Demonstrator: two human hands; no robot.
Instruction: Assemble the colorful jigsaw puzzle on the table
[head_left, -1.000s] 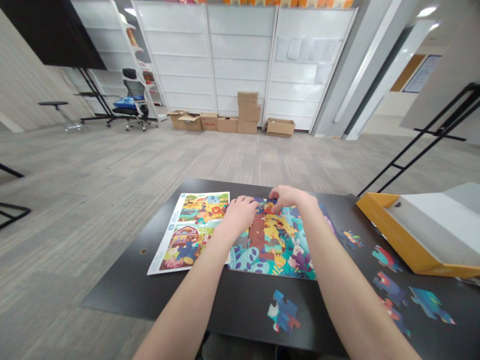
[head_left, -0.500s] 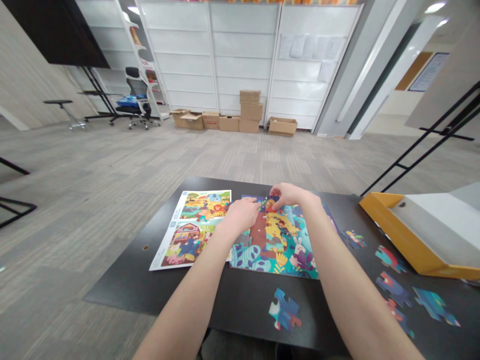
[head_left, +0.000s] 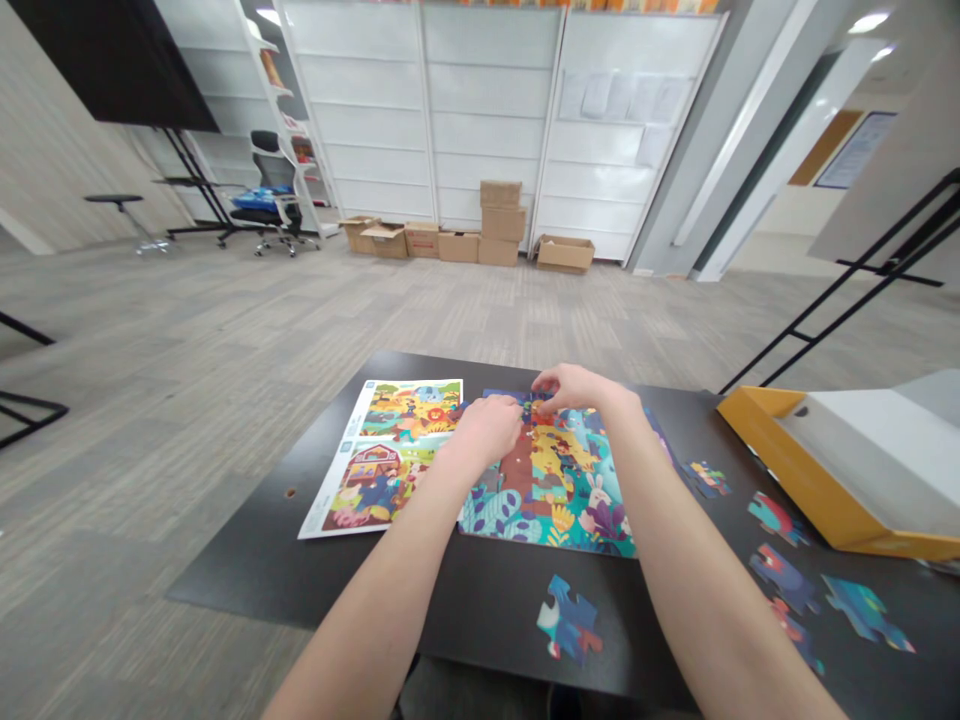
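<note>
A partly joined jigsaw puzzle (head_left: 562, 500) with a rabbit, flowers and a brown trunk lies on the black table. My left hand (head_left: 491, 425) rests palm down over its upper left part, fingers stretched to the right. Close beside those fingertips, my right hand (head_left: 570, 388) pinches a puzzle piece (head_left: 538, 408) at the puzzle's top edge; most of that piece is hidden by the fingers. Left of the puzzle is a printed picture sheet (head_left: 352, 460) with a farm and animal scenes. One loose blue puzzle piece (head_left: 570, 620) lies near the front edge.
Several loose puzzle pieces (head_left: 787, 575) are scattered along the right side of the table (head_left: 300, 570). An open yellow and white box (head_left: 795, 460) stands at the right edge. Beyond the table are cardboard boxes (head_left: 457, 246), an office chair (head_left: 270, 190) and a black stand frame (head_left: 817, 310).
My right hand has shifted slightly left with the puzzle piece, closer to my left fingertips. My left hand has moved slightly to the right. The loose pieces lie as before.
</note>
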